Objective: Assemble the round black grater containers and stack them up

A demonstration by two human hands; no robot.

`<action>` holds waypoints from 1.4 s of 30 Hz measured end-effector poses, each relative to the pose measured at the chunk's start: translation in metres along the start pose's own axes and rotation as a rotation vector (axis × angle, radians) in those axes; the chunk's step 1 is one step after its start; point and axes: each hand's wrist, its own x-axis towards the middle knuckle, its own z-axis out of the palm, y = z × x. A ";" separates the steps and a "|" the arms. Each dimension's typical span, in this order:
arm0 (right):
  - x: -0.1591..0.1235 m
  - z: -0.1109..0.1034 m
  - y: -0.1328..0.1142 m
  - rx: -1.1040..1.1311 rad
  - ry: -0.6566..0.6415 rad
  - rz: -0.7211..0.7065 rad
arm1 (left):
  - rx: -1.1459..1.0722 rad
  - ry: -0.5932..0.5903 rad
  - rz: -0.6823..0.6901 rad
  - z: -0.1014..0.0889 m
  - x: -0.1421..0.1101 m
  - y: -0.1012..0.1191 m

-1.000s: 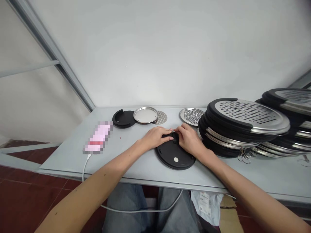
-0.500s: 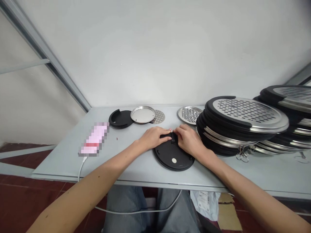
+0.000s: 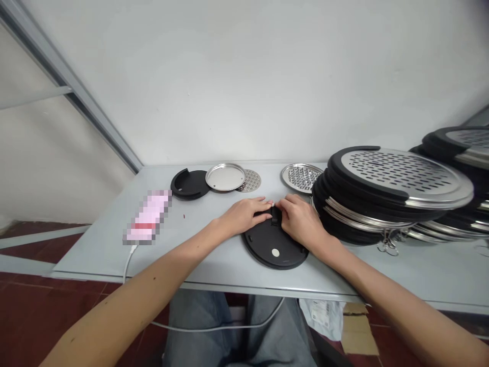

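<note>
1. Black notched disc (image 3: pixel 189 184), steel tray (image 3: pixel 225 177) and perforated plate (image 3: pixel 250 180): at 11 o'clock on the surface (image 3: pixel 103 255).
2. Left grip (image 3: pixel 242 215): pinching a black tab (image 3: pixel 274 215) at 12 o'clock on a flat black round base (image 3: pixel 275 250).
3. Right grip (image 3: pixel 300 220): pinching that tab from 3 o'clock.
4. Stacked graters (image 3: pixel 382 193): at 3 o'clock.

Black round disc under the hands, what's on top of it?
A cream round dot sits on the black round disc, and the left hand and right hand hold a black tab at its far edge. The disc surface beneath the hands is covered.
</note>
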 end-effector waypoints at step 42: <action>0.003 0.006 -0.003 0.265 0.070 0.007 | 0.038 0.115 -0.127 -0.019 -0.023 -0.006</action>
